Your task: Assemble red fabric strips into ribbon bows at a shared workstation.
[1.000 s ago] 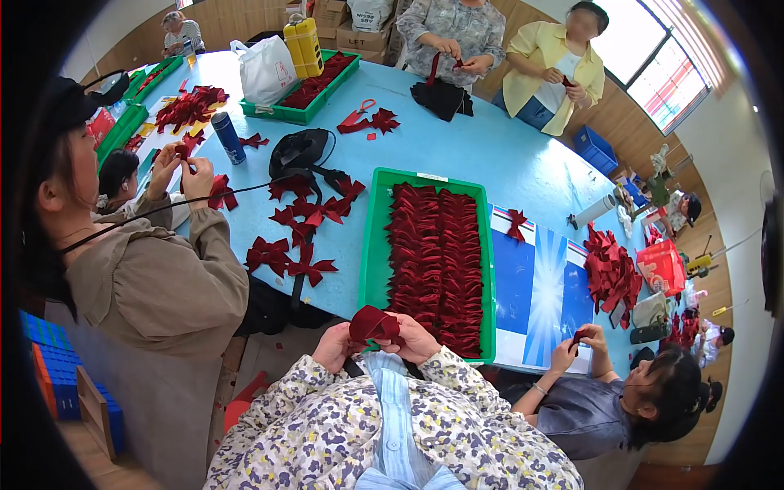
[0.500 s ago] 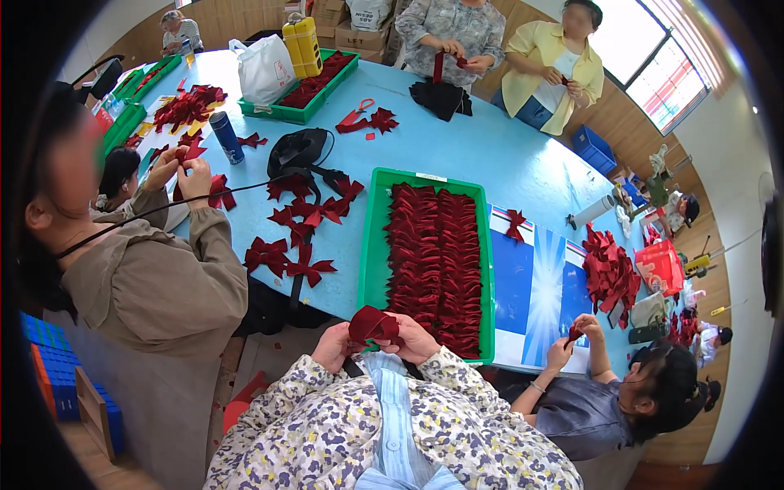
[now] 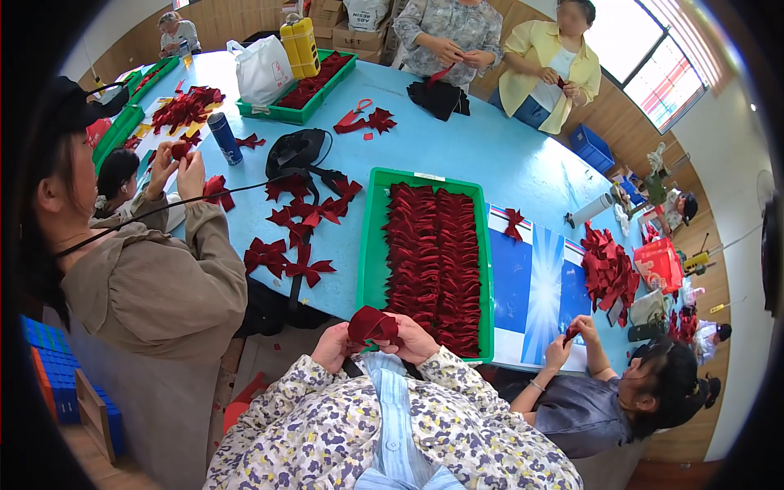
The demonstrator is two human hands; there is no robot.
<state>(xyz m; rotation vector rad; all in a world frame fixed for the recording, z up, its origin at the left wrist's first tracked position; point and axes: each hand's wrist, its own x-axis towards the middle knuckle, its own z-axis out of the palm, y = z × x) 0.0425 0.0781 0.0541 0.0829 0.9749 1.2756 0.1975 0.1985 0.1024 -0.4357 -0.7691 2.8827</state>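
Observation:
Close to my body, at the table's near edge, a dark red ribbon bow (image 3: 371,326) is pinched between both hands. My left hand (image 3: 333,347) is closed on its left side, and my right hand (image 3: 414,339) is closed on its right side. The folded loop faces up; the fingertips beneath it are partly hidden. Just beyond my hands stands a green tray (image 3: 372,237), in which rows of dark red bows (image 3: 433,261) are packed tightly. Several loose bows (image 3: 304,265) lie on the table left of the tray.
A black strapped device (image 3: 298,151) with a cable lies beyond the loose bows. A blue can (image 3: 223,137) stands farther left. Right of the tray are a blue-and-white board (image 3: 510,282) and a bow pile (image 3: 608,269). Co-workers sit close on both sides; others stand across the table.
My hands and the bow keep nearly the same place and pose. The co-worker on the left has raised their head slightly, and the hands of people around the table have shifted a little.

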